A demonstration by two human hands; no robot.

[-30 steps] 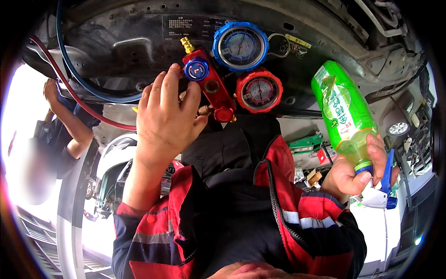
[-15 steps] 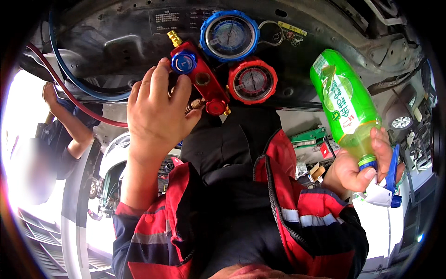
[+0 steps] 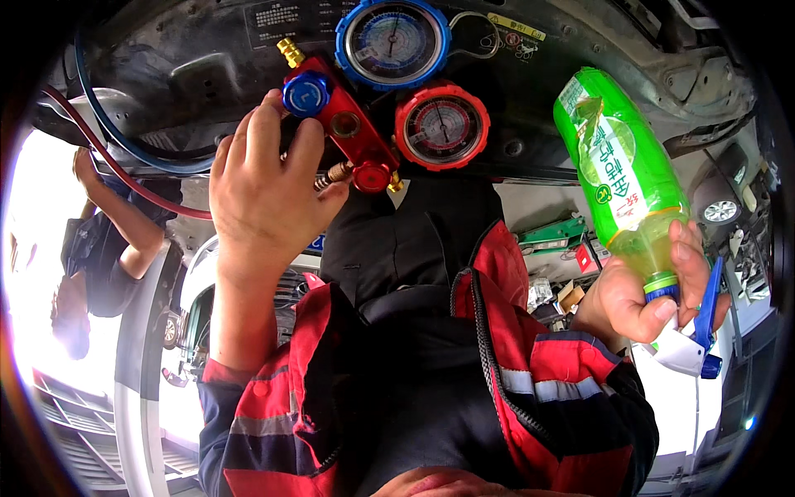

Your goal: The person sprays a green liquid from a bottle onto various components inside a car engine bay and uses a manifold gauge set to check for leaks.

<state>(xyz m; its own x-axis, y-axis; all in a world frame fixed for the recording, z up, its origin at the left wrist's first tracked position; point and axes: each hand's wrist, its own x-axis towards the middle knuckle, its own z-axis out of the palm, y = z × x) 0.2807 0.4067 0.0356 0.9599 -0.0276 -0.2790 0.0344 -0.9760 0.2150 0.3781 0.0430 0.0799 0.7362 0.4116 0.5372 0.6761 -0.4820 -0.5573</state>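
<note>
My left hand (image 3: pixel 263 182) curls against the left side of a red manifold gauge set (image 3: pixel 356 137). Its fingertips are by the blue knob (image 3: pixel 306 94), and the thumb lies beside a brass fitting (image 3: pixel 334 176); what is under the palm is hidden. A blue-rimmed gauge (image 3: pixel 392 43) and a red-rimmed gauge (image 3: pixel 441 127) sit to the right of the manifold body. On the right, my right hand (image 3: pixel 650 298) grips the neck of a spray bottle (image 3: pixel 633 178) with a green label, yellowish liquid and a white-and-blue trigger head (image 3: pixel 691 340). The bottle's base points toward the car.
Dark car bodywork (image 3: pixel 207 83) spans the far side. Blue (image 3: pixel 99 116) and red (image 3: pixel 108 157) hoses run along the left. Another person (image 3: pixel 120 224) stands at far left. A green tool (image 3: pixel 555 234) and boxes (image 3: pixel 570 296) lie beyond my right arm; a parked car (image 3: pixel 720 199) stands far right.
The gauge set and my left hand appear slightly farther left, and the bodywork has shifted the same way. My right hand and the bottle sit slightly farther right. Both grips look unchanged.
</note>
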